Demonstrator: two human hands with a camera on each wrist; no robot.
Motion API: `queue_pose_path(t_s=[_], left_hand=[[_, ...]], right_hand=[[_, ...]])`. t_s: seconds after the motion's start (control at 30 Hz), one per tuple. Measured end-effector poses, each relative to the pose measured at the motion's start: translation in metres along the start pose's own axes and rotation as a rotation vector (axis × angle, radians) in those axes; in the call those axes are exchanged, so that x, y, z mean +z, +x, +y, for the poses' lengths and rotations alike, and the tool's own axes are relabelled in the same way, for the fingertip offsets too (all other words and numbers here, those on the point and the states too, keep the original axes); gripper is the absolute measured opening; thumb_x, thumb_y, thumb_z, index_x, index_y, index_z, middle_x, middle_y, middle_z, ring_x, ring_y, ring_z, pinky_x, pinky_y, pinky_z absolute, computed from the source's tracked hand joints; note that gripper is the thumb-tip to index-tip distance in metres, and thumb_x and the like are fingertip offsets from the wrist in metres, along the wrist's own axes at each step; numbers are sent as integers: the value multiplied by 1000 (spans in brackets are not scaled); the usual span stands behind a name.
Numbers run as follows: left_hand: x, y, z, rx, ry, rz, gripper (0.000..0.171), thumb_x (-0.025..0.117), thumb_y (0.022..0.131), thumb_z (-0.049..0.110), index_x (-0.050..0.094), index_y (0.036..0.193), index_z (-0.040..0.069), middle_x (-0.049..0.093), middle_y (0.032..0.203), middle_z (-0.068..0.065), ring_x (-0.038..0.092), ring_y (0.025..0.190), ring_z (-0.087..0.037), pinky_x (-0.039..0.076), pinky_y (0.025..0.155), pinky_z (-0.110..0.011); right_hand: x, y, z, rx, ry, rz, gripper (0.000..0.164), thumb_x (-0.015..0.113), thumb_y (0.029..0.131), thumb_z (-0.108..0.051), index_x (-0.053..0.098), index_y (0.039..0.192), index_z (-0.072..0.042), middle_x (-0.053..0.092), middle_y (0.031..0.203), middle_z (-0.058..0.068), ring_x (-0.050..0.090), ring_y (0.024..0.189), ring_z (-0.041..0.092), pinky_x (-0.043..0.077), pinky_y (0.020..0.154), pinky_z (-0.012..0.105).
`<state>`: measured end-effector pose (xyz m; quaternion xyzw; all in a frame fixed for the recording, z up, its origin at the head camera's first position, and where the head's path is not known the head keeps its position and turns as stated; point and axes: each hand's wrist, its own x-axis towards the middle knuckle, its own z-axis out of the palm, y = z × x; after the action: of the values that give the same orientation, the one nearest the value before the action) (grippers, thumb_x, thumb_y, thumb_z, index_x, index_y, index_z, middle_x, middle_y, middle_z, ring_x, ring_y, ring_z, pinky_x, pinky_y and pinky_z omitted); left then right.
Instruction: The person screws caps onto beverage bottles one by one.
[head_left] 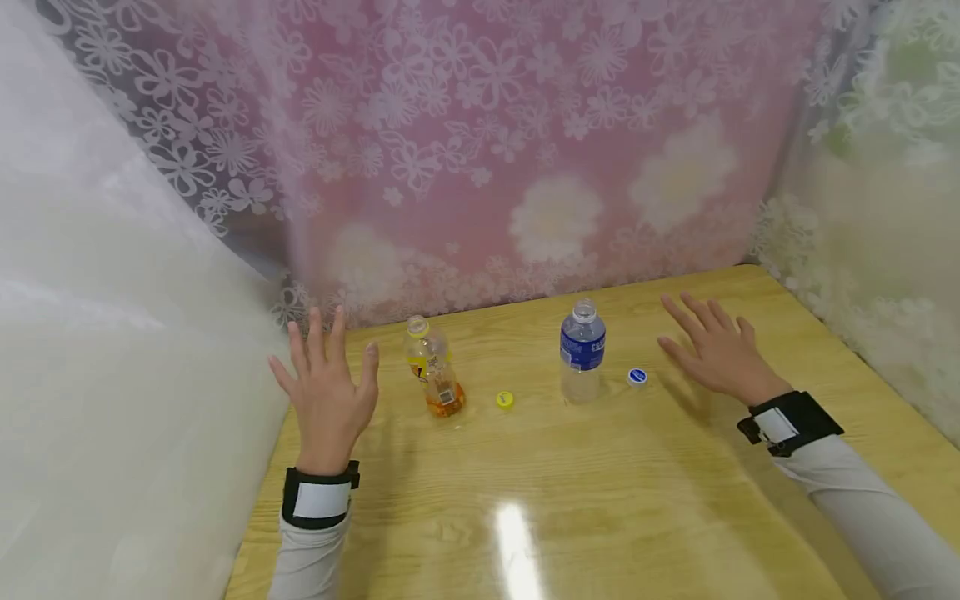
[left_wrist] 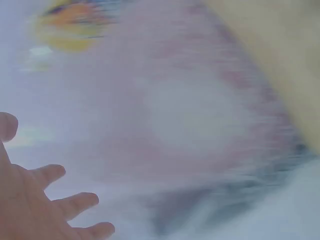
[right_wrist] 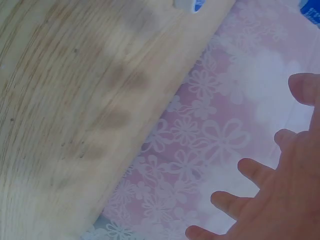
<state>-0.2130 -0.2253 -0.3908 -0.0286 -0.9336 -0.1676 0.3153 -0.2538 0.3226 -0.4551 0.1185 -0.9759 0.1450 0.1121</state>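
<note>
Our spread left hand (head_left: 328, 398) and right hand (head_left: 716, 354) flank a clear yellow-labelled plastic bottle (head_left: 434, 368), round yellow cap (head_left: 506, 401), clear blue-labelled plastic bottle (head_left: 582, 353) and round blue-white cap (head_left: 637, 377) on the wood-grained worktop (head_left: 435, 492), pink floral curtain (head_left: 480, 167) behind.

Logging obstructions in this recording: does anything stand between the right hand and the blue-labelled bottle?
Only the small cap, low on the table between the right hand and the blue-labelled bottle; the raised hand could probably pass over it. Nothing else shows there.

The head view looks forward and down across the table (head_left: 427, 508), while wrist views close behind left hand (head_left: 327, 404) and right hand (head_left: 722, 357) face the same far curtain (head_left: 450, 192).
</note>
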Motion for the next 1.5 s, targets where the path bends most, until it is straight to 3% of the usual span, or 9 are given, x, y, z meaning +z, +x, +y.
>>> queue_pose_path(t_s=[0.13, 0.23, 0.37, 0.5, 0.67, 0.93, 1.13, 1.33, 1.5], left_hand=[[-14, 3, 51, 128, -79, 75, 69, 45, 103, 55, 31, 161, 20, 22, 168, -15, 8, 157, -38, 4, 119, -69], [-7, 0, 88, 197, -199, 43, 69, 48, 103, 53, 35, 158, 14, 28, 165, -17, 16, 155, -38, 19, 121, -62], [20, -5, 133, 186, -414, -181, 71, 51, 100, 57, 33, 159, 21, 30, 164, -9, 32, 150, -34, 38, 112, -60], [62, -4, 169, 101, -556, -432, 87, 64, 91, 62, 26, 161, 26, 30, 164, -6, 37, 147, -32, 41, 110, -58], [111, 4, 196, 9, -652, -548, 105, 82, 80, 55, 25, 161, 24, 34, 162, -6, 40, 145, -30, 42, 110, -54], [150, 2, 219, 0, -745, -537, 94, 89, 79, 34, 36, 154, 17, 54, 143, -10, 55, 130, -28, 51, 101, -48], [133, -4, 212, -6, -766, -517, 79, 87, 82, 33, 44, 146, 16, 60, 135, -7, 61, 120, -22, 57, 93, -42], [89, -8, 197, 46, -808, -466, 79, 87, 81, 37, 45, 145, 16, 61, 133, -6, 62, 118, -21, 58, 90, -46], [54, -14, 181, 60, -777, -458, 78, 87, 80, 36, 46, 144, 18, 61, 132, -3, 62, 118, -20, 59, 90, -42]], right_hand=[[-9, -6, -1, 0, -18, -10, 73, 47, 105, -52, 13, 165, -28, 19, 166, 21, 11, 149, 55, 7, 106, 83], [-13, -10, -2, -9, -22, -18, 72, 46, 106, -51, 13, 165, -27, 18, 167, 20, 12, 148, 56, 8, 106, 83], [-15, -17, -3, -26, -14, -23, 71, 48, 105, -50, 15, 165, -27, 19, 167, 20, 14, 147, 58, 10, 105, 83], [-15, -25, 1, -29, -12, -15, 72, 50, 105, -49, 16, 164, -28, 20, 166, 20, 16, 147, 58, 12, 105, 83], [-15, -25, 4, -27, -17, -25, 73, 50, 105, -49, 14, 165, -27, 18, 167, 19, 17, 147, 58, 10, 105, 83], [-15, -30, 6, -17, -11, -47, 73, 50, 105, -48, 14, 165, -25, 18, 167, 21, 17, 146, 59, 13, 104, 83], [-7, -29, 0, -43, 13, -88, 71, 52, 105, -46, 21, 164, -21, 27, 163, 24, 30, 142, 56, 27, 102, 79], [2, -20, -9, -56, 44, -212, 60, 58, 104, -34, 42, 153, -4, 48, 145, 29, 56, 122, 47, 49, 95, 62], [19, -7, -18, -90, 54, -237, 50, 70, 97, -22, 58, 138, 3, 61, 118, 21, 65, 97, 33, 55, 77, 47]])
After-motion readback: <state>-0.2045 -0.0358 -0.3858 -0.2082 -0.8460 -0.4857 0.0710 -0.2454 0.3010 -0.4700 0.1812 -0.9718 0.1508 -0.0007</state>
